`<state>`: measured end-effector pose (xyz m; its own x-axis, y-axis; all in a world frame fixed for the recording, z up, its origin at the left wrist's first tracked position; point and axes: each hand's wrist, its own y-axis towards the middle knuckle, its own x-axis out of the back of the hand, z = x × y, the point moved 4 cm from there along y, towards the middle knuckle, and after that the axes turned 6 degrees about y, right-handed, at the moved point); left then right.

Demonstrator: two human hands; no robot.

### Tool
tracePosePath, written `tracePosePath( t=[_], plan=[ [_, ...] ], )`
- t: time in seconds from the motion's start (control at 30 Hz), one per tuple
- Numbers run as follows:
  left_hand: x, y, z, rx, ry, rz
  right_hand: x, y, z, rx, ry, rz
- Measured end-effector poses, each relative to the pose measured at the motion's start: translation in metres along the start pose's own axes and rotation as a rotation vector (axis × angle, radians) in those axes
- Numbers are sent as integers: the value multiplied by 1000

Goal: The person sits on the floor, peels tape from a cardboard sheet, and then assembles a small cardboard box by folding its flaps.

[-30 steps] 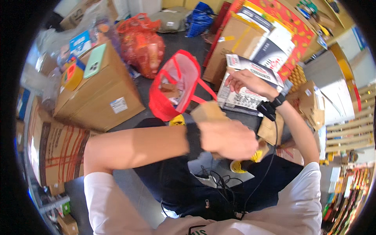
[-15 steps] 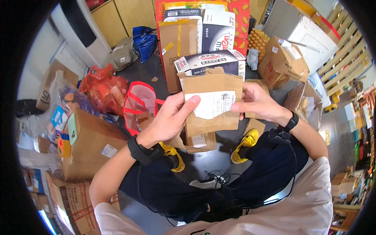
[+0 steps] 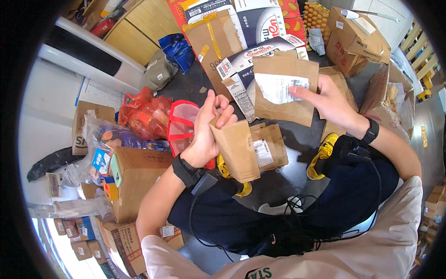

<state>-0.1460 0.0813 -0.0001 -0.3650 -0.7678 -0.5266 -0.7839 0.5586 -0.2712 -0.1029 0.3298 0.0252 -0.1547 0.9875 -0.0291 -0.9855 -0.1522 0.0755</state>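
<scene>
A flat brown cardboard piece (image 3: 288, 114) with a torn white label (image 3: 277, 90) hangs from my right hand (image 3: 335, 100), thumb on the label and fingers behind. My left hand (image 3: 206, 132) has its fingers curled over the edge of another folded cardboard piece (image 3: 238, 153), which stands tilted in front of the palm. Between and below the hands, more flattened cardboard (image 3: 274, 160) with a small white label lies on the dark floor. Just beyond the right-hand piece leans a white and dark-blue printed carton (image 3: 248, 63).
A red-edged bag (image 3: 174, 128), a red net sack (image 3: 144, 114) and a large cardboard box (image 3: 137, 181) stand on the left. Several flattened cartons lean against a red box at the back. Brown boxes (image 3: 355, 39) stand on the right. Black cables (image 3: 297, 204) lie between my legs.
The view has turned left. Both hands were on the labelled cardboard; my left hand has let go of it and now grips another piece. My right hand has carried the labelled piece rightward.
</scene>
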Motion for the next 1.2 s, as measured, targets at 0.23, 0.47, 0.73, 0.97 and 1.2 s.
tracePosePath(
  t=[0.23, 0.47, 0.73, 0.97, 1.2],
  plan=[
    [-12, 12, -6, -467, 120, -291, -32, -1, -28, -73, -107, 205],
    [-19, 22, -5, -512, 261, -493, -67, -7, 6, 175, -178, 259],
    [-13, 29, -22, -597, 232, -589, -42, 16, 14, 112, -63, 149],
    [-58, 2, -2, -155, 238, 64, -19, 4, 18, 9, 176, 97],
    [-47, 12, 21, -222, 212, 82, -25, -1, 6, 17, 206, 41]
  ],
)
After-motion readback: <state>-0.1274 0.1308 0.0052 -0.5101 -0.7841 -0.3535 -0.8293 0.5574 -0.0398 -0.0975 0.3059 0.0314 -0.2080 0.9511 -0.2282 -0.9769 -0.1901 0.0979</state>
